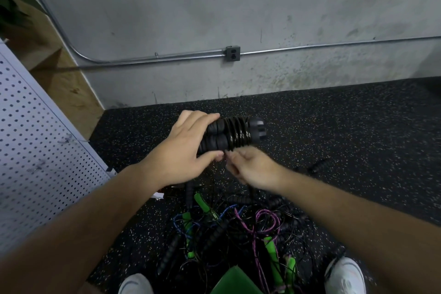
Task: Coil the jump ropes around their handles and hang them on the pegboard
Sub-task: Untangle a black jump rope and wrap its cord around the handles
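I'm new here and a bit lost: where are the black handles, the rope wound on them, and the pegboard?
black handles [213,143], head view, ribbed grip part
wound rope [238,135], head view, middle of coils
pegboard [35,150], head view, perforated face

No readable text, labels, brands or numbers anywhere in view.

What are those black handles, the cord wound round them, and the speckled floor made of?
The black handles look like foam or soft rubber: matte, with ribbed segments. The cord is probably plastic-coated, since its dark coils shine glossy. The floor seems to be rubber matting: black and dull, with pale flecks throughout.
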{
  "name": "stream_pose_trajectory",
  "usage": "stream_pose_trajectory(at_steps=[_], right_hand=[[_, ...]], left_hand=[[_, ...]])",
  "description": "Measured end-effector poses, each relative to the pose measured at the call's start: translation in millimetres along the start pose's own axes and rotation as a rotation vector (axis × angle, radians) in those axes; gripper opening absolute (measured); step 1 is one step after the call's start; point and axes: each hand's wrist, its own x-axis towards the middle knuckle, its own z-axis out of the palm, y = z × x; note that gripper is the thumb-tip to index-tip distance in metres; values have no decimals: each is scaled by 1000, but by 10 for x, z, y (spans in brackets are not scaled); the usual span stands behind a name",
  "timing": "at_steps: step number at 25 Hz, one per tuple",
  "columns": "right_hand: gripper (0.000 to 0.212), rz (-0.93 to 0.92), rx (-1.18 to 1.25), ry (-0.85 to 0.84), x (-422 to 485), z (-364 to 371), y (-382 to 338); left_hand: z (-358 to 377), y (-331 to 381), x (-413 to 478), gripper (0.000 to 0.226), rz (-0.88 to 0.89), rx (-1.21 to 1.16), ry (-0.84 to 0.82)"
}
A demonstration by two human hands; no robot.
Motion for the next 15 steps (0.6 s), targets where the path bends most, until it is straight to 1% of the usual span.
stream_pose_trajectory(at_steps=[2,4,6,7,8,10,12,13,14,15], right_hand=[[33,1,-2,-36,3,173,-31],[37,29,-57,-101,-74,316,-153],[38,-40,-172,-139,-210,389,-309],[37,-88,-255,-122,-288,360,-415],[35,-129,-348,-80,-354,280,-513],[30,-194,-624,34,-414,48,-656],[31,-223,-872,214,-385,-238,-690],[33,-239,-929,299,-354,-381,-684],[33,-271,-956,350,-303,-515,-649],[31,-285,-946,363,-247,-620,-596]], left_hand=[[35,-164,49,78,-33,85,3],[73,-330,69,79,-46,178,-14],[96,-473,70,78,-72,230,-64],[110,-518,65,78,-75,242,-95],[123,-540,55,76,-66,243,-117],[150,-514,37,72,-23,222,-146],[172,-414,21,70,26,189,-184],[175,-347,7,70,42,164,-200],[175,-271,-12,70,60,135,-210],[174,-185,-33,69,86,106,-219]])
